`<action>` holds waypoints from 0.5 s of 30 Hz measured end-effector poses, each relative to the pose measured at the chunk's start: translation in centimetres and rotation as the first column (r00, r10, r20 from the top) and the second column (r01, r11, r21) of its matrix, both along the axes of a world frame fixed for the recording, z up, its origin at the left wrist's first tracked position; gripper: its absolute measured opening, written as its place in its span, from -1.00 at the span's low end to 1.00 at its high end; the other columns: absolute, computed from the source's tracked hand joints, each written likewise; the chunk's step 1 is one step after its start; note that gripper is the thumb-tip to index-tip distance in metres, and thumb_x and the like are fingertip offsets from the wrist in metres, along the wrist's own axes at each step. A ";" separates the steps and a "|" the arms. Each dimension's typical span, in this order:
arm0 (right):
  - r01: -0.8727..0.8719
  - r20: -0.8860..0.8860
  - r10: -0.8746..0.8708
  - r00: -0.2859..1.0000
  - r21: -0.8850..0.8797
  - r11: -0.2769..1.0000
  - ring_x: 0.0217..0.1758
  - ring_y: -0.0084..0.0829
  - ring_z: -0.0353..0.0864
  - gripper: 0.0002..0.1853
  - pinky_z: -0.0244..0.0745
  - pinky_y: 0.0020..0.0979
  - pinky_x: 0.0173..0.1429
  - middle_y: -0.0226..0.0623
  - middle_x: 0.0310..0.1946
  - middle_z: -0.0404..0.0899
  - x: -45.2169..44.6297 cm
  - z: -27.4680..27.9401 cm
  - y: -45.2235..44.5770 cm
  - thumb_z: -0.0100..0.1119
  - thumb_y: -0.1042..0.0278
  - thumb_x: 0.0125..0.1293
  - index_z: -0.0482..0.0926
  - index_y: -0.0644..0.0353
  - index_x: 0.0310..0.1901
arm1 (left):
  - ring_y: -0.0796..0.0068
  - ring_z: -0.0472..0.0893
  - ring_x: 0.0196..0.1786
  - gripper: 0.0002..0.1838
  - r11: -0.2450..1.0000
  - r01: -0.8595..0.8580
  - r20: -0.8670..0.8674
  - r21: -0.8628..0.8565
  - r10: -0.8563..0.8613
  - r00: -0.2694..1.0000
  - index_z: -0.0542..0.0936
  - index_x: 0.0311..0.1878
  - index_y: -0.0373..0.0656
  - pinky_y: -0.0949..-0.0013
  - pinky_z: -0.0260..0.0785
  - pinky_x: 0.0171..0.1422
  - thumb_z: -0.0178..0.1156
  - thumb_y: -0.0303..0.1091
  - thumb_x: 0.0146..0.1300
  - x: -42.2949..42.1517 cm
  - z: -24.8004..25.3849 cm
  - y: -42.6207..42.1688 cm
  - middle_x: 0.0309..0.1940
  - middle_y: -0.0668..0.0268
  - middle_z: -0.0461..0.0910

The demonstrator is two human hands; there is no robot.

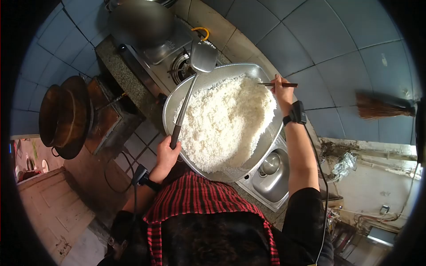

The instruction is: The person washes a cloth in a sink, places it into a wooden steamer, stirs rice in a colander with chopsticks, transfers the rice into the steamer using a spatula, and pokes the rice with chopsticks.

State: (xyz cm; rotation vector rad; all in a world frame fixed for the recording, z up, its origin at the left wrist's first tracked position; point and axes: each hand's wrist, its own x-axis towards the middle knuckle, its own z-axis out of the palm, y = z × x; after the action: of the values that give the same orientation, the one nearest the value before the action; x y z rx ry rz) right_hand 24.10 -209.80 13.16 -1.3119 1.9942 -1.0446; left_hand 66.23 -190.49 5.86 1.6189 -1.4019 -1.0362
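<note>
Closed about the dark handle end of a long metal spatula with a flat, broad blade [188, 98], the left hand [167, 156] sits at the near-left rim of a wide, rounded silver-grey basin [269, 141]; whether its hidden fingers also grip that rim, I cannot tell. Across the basin, the right hand [283, 88] pinches slim dark-brown chopsticks [290, 84], tips reaching over the rice. Between the hands lies the white, grainy cooked rice [222, 119], loosely heaped, with a bare strip of basin wall showing below the right hand. The spatula's blade rests beyond the far rim, rice grains clinging to its end.

Below the right hand, a shiny steel sink [275, 188] holds a round metal bowl [270, 164]. Ahead of the left hand are a round gas burner [178, 68] and a speckled stone counter edge [108, 55]. Glossy blue-grey wall tiles [310, 40] rise beyond the right hand, beside a bristly straw broom [381, 105].
</note>
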 end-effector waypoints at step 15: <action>-0.252 0.053 0.246 0.968 0.158 0.955 -0.55 -0.53 0.55 -0.59 0.45 -0.47 -0.42 -0.28 -0.59 0.60 10.6 3.3 14.6 0.02 0.17 0.42 0.64 0.35 -0.42 | 0.49 0.33 -0.57 -0.81 1.000 0.010 0.003 0.018 -0.011 1.000 0.43 -0.44 -0.27 0.30 0.23 -0.45 0.24 -0.41 0.10 0.0 -0.3 0.1 -0.66 0.23 0.39</action>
State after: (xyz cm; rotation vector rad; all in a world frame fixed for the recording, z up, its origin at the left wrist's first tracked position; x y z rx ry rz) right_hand 34.69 -195.18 16.51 -1.4033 1.7918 -0.7630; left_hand 66.26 -190.40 5.58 1.6286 -1.4085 -1.0555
